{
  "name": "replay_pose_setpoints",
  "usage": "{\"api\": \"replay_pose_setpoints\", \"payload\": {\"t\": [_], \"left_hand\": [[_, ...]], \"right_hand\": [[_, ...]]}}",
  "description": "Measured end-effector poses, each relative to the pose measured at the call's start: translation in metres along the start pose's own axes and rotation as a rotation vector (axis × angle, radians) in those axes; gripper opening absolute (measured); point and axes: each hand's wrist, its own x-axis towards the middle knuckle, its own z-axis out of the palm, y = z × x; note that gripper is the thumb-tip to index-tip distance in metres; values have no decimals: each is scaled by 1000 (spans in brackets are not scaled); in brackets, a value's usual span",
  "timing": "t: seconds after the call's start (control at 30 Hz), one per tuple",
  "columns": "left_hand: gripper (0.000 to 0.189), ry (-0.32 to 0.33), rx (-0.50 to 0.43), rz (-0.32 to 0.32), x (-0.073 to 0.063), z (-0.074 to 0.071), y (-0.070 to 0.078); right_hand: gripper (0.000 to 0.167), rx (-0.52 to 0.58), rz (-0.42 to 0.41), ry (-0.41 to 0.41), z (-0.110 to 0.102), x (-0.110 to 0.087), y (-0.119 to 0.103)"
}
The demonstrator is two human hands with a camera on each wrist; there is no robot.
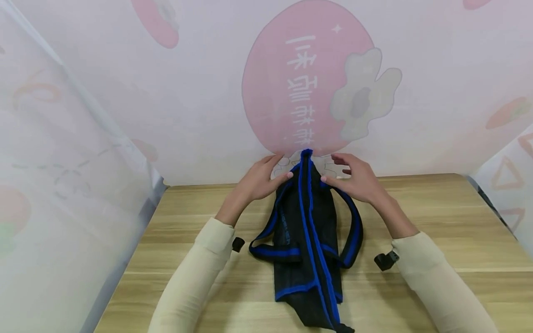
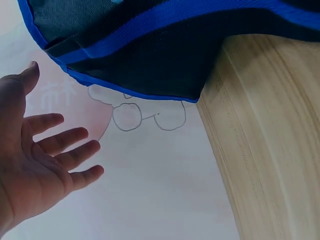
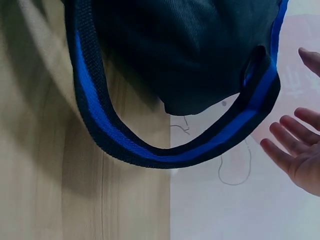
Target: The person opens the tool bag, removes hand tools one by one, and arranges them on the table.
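Note:
A black bag [image 1: 291, 273] with blue trim lies lengthwise on the table, its long blue-edged zipper strip [image 1: 309, 203] running down the middle. One looped handle [image 1: 266, 252] sticks out on its left side, another handle [image 1: 355, 231] on its right. My left hand [image 1: 263, 178] is at the bag's far left edge, thumb close to the fabric; the left wrist view shows that hand [image 2: 45, 160] with its fingers spread and nothing in the palm. Across the zipper, my right hand [image 1: 356, 179] mirrors it, thumb near the far right edge. Its fingers [image 3: 282, 155] are extended in the right wrist view.
The wooden table [image 1: 187, 249] ends at a pale printed backdrop [image 1: 200, 115] just beyond the bag's far end. Similar printed sheets stand at the left and right sides. A small black device [image 1: 386, 260] is attached at the right sleeve, another [image 1: 238, 244] at the left.

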Motion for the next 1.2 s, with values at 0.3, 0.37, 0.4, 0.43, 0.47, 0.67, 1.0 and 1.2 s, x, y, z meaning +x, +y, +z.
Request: {"api": "replay_pose_setpoints", "payload": {"t": [0.3, 0.37, 0.4, 0.43, 0.47, 0.67, 1.0, 1.2], "left_hand": [[72, 21, -56, 104, 15, 3, 1], [70, 22, -76, 107, 18, 4, 1], [70, 24, -86, 108, 19, 5, 1], [69, 27, -95, 106, 21, 6, 0], [68, 29, -106, 104, 22, 6, 0], [63, 39, -173, 100, 29, 8, 2], [59, 73, -285, 149, 40, 16, 7], [59, 68, -310, 136, 44, 19, 10]], "right_hand": [[64, 113, -1, 18, 4, 19, 8], [61, 133, -5, 17, 5, 23, 8], [60, 140, -9, 16, 5, 25, 7], [58, 146, -12, 18, 5, 27, 7], [57, 154, -18, 20, 6, 29, 6], [46, 168, -53, 48, 8, 41, 3], [39, 139, -81, 68, 11, 61, -1], [38, 99, -77, 13, 11, 66, -1]]}}
